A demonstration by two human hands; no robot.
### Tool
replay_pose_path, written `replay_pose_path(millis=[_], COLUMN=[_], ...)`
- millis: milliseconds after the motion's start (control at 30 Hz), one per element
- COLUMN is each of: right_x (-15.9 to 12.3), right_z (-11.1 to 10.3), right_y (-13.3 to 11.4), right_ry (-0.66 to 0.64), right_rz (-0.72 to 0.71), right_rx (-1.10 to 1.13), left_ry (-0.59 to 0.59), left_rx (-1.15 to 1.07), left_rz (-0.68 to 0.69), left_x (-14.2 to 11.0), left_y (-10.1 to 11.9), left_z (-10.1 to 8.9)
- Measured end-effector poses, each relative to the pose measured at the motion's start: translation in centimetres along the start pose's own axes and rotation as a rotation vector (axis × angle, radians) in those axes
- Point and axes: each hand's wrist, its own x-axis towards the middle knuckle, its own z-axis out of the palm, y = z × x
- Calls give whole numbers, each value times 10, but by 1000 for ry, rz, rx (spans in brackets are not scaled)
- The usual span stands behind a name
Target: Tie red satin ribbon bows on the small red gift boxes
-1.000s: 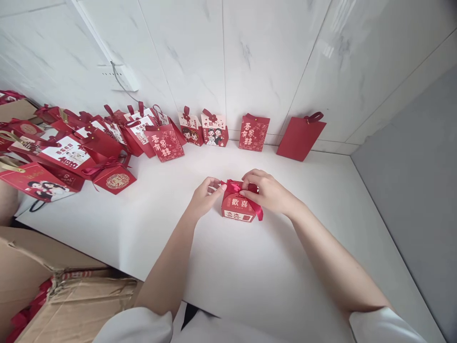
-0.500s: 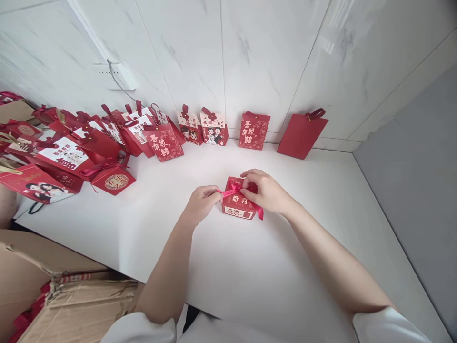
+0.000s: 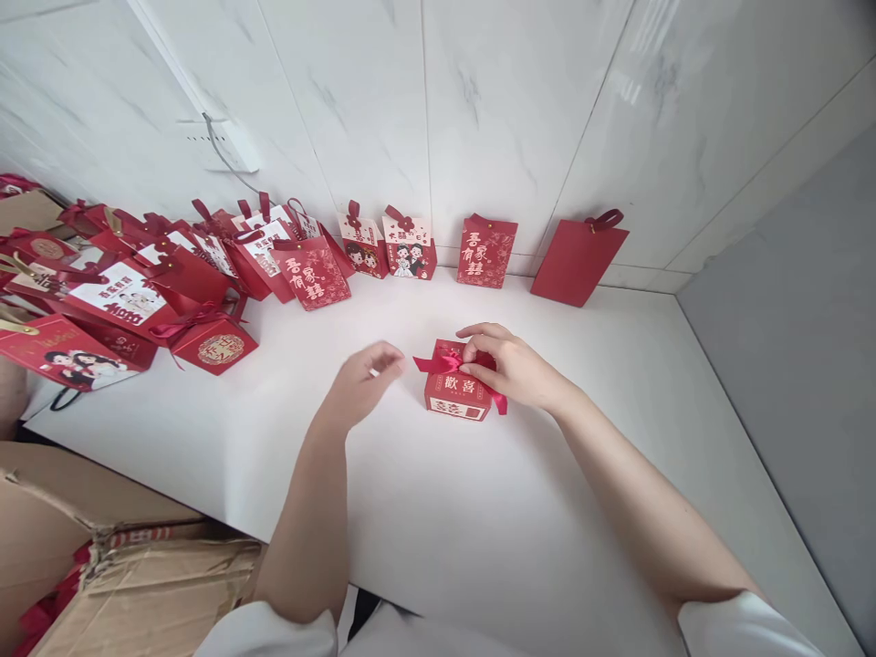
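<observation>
A small red gift box [image 3: 457, 399] with gold and white characters sits on the white table, tied on top with a pink-red ribbon [image 3: 448, 363]. At the bow, my right hand [image 3: 510, 365] pinches the ribbon with thumb and index finger; the exact grip is partly hidden behind the fingers. One ribbon tail hangs down the box's right side, and the other sticks out loose to the left. My left hand [image 3: 366, 379] is in the air left of the box, apart from the ribbon, thumb and fingers slightly parted with nothing between them.
Many red gift boxes and bags crowd the table's left, including a ribboned box [image 3: 217, 347]. Along the tiled wall stand a printed red bag [image 3: 485, 253] and a plain red bag [image 3: 579, 260]. An open cardboard box [image 3: 164, 593] is at lower left, beside the table.
My left hand has let go of the ribbon's left tail and moved away to the left. My right hand stays at the bow.
</observation>
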Motion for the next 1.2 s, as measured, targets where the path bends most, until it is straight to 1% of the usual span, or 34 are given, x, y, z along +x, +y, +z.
replay_pose_path(millis=[33, 67, 100, 133, 200, 233, 300, 400, 467, 533, 600, 667, 733, 833, 933, 1033, 1133, 1200], right_x=[0, 0, 0, 0, 0, 0, 0, -2, -5, -9, -11, -12, -10, -6, -4, -5, -5, -4], right_z=[-1, -2, -2, -3, -3, -4, -8, -20, -29, -36, -40, -41, -40, -38, -37, -38, -38, -37], right_y=[0, -1, -1, -2, -4, -5, -7, -7, -3, 4, 12, 19, 24, 28, 28, 25, 20, 17], right_ry=[-14, -29, -45, -61, -90, -103, -105, -36, -14, -49, -118, -193, -250, -293, -394, -496, -504, -487], right_rz=[-13, -22, -26, -27, -28, -29, -22, 56, 170, 315, 441, 505, 504, 486, 511, 476, 454, 492], right_rx=[11, 23, 37, 50, 76, 90, 115, 131, 125, 135, 174, 244, 350, 518, 572, 624, 723, 761], left_ry=[140, 225, 249, 226, 121, 69, -3, -20, 1, 26, 39, 38, 31, 28, 45, 60, 47, 25], left_rx=[-7, -17, -27, -37, -52, -51, -34, -9, -4, -14, -31, -49, -68, -91, -99, -113, -171, -227], left_rz=[40, 94, 156, 224, 339, 375, 400, 380, 350, 304, 268, 264, 287, 300, 256, 202, 190, 196], left_x=[3, 5, 7, 8, 7, 6, 4, 4, 6, 8, 10, 11, 12, 14, 15, 16, 15, 14], left_y=[-3, -4, -5, -5, -1, 2, 7, 9, 7, 4, 2, 0, -1, -2, -4, -4, -4, -4], left_z=[0, 2, 3, 6, 12, 15, 22, 32, 35, 38, 39, 39, 39, 39, 40, 40, 40, 40])
